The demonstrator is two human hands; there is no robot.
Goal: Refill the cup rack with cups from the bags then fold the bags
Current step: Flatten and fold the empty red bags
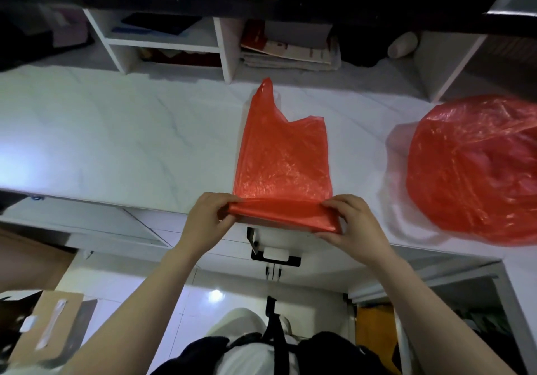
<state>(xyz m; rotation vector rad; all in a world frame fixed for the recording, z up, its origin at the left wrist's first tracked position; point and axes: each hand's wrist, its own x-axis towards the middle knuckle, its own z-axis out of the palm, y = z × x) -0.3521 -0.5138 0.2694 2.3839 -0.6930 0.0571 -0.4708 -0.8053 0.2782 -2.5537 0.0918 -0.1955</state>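
Bag (283, 153) lies lengthwise, handle end pointing away.

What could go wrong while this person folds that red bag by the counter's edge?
The fold pinched by the left hand and right hand sits at the near edge of the counter, so the flat red bag might slide off. Its far end is uneven, one handle sticking out beyond the rest, so the folds may turn out crooked. The bulging red bag lies close by and might get nudged.
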